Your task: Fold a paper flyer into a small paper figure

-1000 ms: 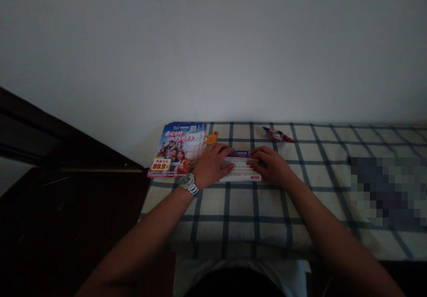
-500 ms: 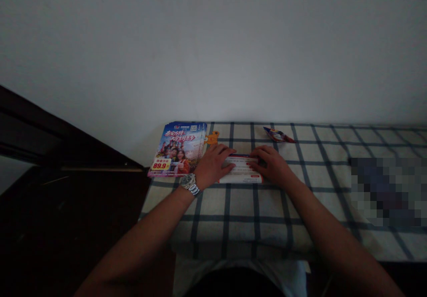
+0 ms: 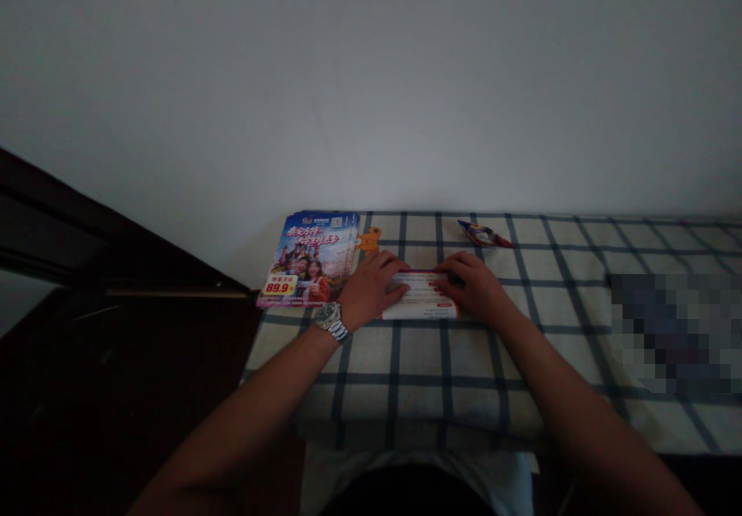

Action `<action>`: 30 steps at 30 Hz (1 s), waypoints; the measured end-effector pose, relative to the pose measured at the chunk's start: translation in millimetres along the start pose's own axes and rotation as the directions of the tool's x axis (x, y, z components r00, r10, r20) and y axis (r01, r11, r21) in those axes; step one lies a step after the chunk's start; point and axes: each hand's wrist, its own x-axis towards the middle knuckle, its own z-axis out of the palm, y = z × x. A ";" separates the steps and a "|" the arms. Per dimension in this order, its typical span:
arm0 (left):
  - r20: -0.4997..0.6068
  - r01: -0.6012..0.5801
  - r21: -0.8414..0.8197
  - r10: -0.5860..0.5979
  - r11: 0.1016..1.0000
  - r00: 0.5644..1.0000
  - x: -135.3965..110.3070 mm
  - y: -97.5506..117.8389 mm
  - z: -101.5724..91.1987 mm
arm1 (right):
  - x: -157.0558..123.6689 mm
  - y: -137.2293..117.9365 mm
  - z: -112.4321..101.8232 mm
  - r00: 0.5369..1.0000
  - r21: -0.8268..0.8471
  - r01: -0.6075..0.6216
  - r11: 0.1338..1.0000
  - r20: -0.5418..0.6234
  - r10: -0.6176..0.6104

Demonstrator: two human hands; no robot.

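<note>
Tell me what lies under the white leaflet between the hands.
The white leaflet lies on a checked tablecloth, which shows around its edges; whatever is directly beneath the leaflet is covered.

A white rectangular paper leaflet lies flat and wide-side-on just below the centre of the frame, on a cream cloth with dark blue checks. Rows of small dark print cross it, too small to read, with a thin red and navy band along its far edge and a small red label at its near right corner. The left hand rests on its left end and the right hand on its right end, fingers lying over the paper, covering both short edges and leaving the middle showing.
</note>
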 end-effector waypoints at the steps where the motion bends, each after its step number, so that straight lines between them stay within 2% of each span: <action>1: 0.000 0.003 -0.006 -0.003 1.000 1.000 0.1 -0.2 0.2 | 0.1 0.2 0.2 1.000 -0.003 -0.004 1.000 -0.001 0.004; 12: -0.031 0.063 -0.064 -0.065 0.996 0.997 -0.3 0.7 0.6 | -0.5 -1.7 -1.0 1.000 0.009 -0.017 1.000 0.005 0.017; 16: -0.056 0.082 -0.034 -0.084 0.996 0.995 -0.4 0.9 0.9 | -1.3 0.8 0.2 1.000 -0.003 0.002 1.000 -0.002 -0.002; 30: -0.039 0.097 -0.037 -0.099 0.995 0.994 1.4 1.1 -1.3 | -1.0 1.9 -0.9 1.000 -0.077 0.011 0.997 -0.001 -0.011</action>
